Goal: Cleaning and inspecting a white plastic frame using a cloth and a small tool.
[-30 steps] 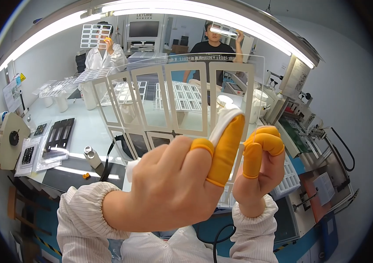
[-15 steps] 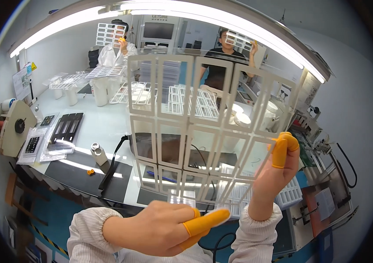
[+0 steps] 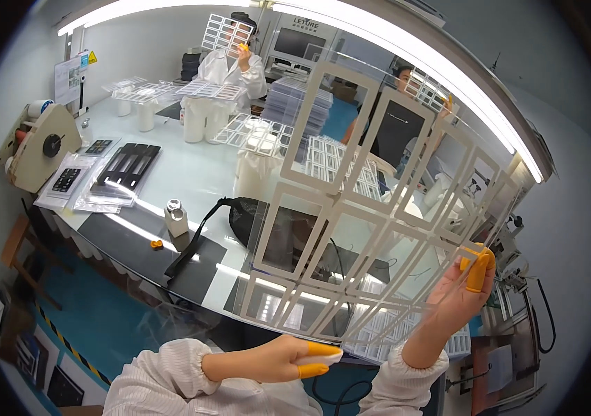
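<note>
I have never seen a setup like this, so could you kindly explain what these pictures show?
There is no machine doing the handling here, only a person's two bare hands, some fingers wearing orange covers. The wide, curved view comes from the left of two fisheye cameras on that person's head, looking down.

The right hand grips the edge of a clear sheet marked with a grid of pale frames. The left hand, lower down, has a white cloth-like piece between its fingers.

On the white table lie a black slotted panel, a pale container, loose orange finger covers and a black pouch. Beyond it, a co-worker in white holds up a similar grid.
</note>
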Tool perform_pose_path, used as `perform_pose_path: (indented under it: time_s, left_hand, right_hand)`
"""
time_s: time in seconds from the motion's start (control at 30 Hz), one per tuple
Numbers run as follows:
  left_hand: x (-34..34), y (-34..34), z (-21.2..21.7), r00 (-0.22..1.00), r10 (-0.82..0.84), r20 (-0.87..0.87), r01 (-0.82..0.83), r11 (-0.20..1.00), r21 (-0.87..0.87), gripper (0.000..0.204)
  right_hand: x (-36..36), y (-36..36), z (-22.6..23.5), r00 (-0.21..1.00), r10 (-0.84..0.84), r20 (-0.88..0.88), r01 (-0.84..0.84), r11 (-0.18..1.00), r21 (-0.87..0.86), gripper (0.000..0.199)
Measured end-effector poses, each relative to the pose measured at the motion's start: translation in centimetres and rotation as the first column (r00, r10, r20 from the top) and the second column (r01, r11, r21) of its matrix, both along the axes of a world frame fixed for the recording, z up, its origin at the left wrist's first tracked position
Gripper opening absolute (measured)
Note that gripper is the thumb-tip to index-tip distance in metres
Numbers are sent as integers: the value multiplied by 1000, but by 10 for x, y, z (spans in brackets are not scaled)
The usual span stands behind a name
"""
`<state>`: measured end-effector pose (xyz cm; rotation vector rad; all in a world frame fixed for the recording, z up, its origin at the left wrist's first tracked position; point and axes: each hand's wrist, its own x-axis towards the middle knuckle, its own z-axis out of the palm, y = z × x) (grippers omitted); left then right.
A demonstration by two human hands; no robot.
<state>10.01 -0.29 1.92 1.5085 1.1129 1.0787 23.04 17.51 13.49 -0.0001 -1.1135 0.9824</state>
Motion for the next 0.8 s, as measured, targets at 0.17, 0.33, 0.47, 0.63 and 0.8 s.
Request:
perform_pose_path:
  time_s: [0.17,0.33,0.47,0.63,0.8]
  left_hand:
    - [-1,10,13,977,125,173,-82,969,-234,46]
    - [2,23,-22,897,209,389,-207,977,-46,25]
    - [-11,20,-15,863,370,344,-441,884,157,18]
    - [-27,18,-32,813,527,246,-581,751,312,16]
    - [-62,-4,-34,735,597,321,-678,646,352,14]
  right_hand:
    - [-6,0,-5,1000,28,14,-28,999,-44,21]
    - [-24,7,-15,990,85,111,-83,996,-22,17]
    - [-57,8,-22,980,183,72,-177,981,-78,15]
    - [-90,14,-41,976,179,123,-152,966,-207,13]
    - [-129,23,-91,759,493,426,-353,861,-367,24]
